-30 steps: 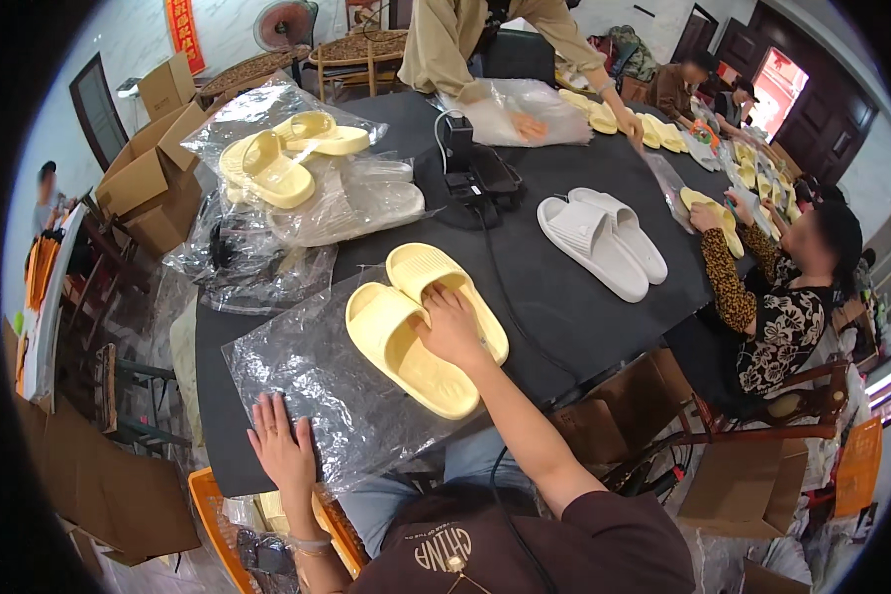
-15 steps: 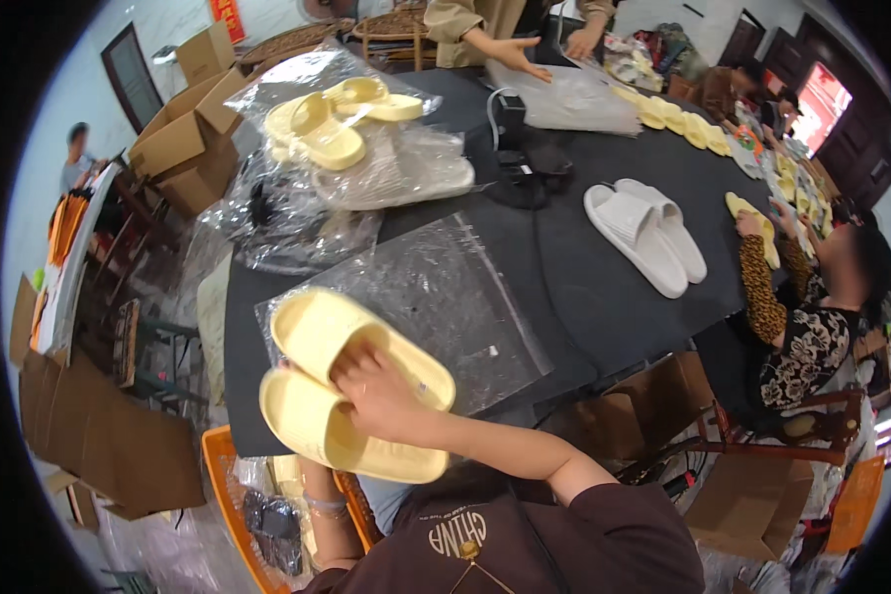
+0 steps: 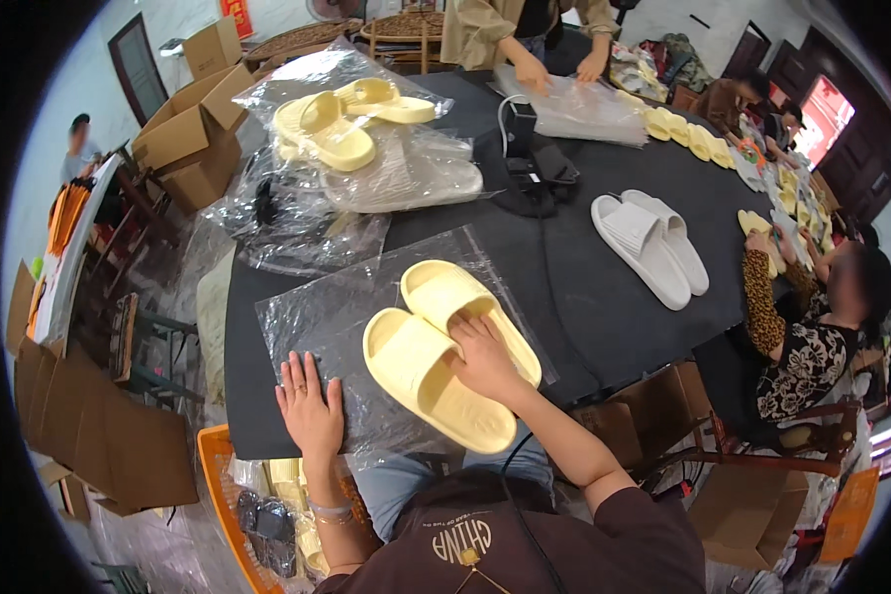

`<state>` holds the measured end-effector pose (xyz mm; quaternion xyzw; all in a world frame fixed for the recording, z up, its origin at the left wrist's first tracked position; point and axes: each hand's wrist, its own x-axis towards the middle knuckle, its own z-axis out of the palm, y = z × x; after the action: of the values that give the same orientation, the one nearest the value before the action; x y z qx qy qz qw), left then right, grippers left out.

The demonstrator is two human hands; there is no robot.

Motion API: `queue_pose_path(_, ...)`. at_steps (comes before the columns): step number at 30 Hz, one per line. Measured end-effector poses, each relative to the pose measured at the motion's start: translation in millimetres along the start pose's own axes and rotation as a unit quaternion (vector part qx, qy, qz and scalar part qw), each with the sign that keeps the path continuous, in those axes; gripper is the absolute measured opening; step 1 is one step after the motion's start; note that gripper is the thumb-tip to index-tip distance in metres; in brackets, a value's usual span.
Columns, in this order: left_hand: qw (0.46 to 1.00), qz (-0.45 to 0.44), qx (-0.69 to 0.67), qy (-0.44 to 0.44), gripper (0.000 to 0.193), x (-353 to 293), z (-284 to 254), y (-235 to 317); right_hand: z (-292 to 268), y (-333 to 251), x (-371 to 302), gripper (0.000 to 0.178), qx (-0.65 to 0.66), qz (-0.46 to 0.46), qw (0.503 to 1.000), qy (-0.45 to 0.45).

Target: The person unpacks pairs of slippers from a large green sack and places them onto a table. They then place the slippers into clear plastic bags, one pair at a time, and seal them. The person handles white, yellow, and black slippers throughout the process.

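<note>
My right hand (image 3: 487,358) grips a pair of pale yellow slide slippers (image 3: 418,361) by their inner edges, its fingertips hidden under the straps. The slippers lie side by side, soles down, over a clear flat plastic bag (image 3: 307,302). Whether they touch the bag, I cannot tell. With fingers stretched out, my left hand (image 3: 312,411) lies flat on the bag's left edge at the near side of the black table (image 3: 445,233). It holds nothing.
Bagged yellow slippers (image 3: 337,139) and bagged white slippers (image 3: 406,183) are piled at the far left. White slippers (image 3: 639,243) lie at the right. A black device (image 3: 535,158) trails a cable. Across the table, a person's hands touch stacked bags (image 3: 574,109). An orange crate (image 3: 213,485) stands below left.
My right hand has carried the yellow slippers rightward over the bag. My left hand has come up from below the table edge onto the bag. The far person's hands have shifted on the stacked bags.
</note>
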<state>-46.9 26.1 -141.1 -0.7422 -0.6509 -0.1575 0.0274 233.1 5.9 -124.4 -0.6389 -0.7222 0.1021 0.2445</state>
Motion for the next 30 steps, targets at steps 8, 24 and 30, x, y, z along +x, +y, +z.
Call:
queue_pose_path(8, 1.0, -0.004, 0.006, -0.008, 0.056, 0.3, -0.2, -0.9, -87.0, 10.7, -1.4, 0.037, 0.247, 0.02, 0.95, 0.191)
queue_pose_path(24, 1.0, 0.006, -0.002, 0.002, 0.055, 2.0, -3.4, 4.2, -166.9, 286.4, -39.8, 0.03, -0.048, 0.247, 0.944, 0.216)
queue_pose_path(30, 1.0, -0.007, -0.01, 0.015, 0.055, -2.8, -6.2, -0.6, -176.3, 340.6, -12.8, 0.027, -0.264, 0.432, 0.82, 0.267)
